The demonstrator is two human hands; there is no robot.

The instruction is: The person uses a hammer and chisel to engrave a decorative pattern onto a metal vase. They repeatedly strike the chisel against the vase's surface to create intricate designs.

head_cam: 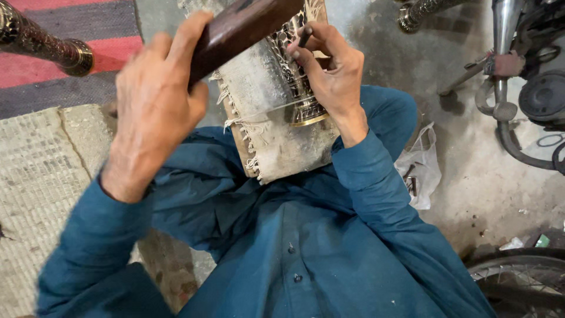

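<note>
The left hand [154, 100] is wrapped tight around a dark wooden mallet handle [241, 29], raised over the lap. Just to its right, an engraved brass piece [297, 82], patterned and shiny, lies on a worn fringed cloth pad [268, 123]. The right hand [332, 73] pinches a thin dark chisel [305, 36] against it. Farther right, a white plastic bag [421, 168] and a motorcycle [529, 82] stand on the concrete floor [471, 194].
</note>
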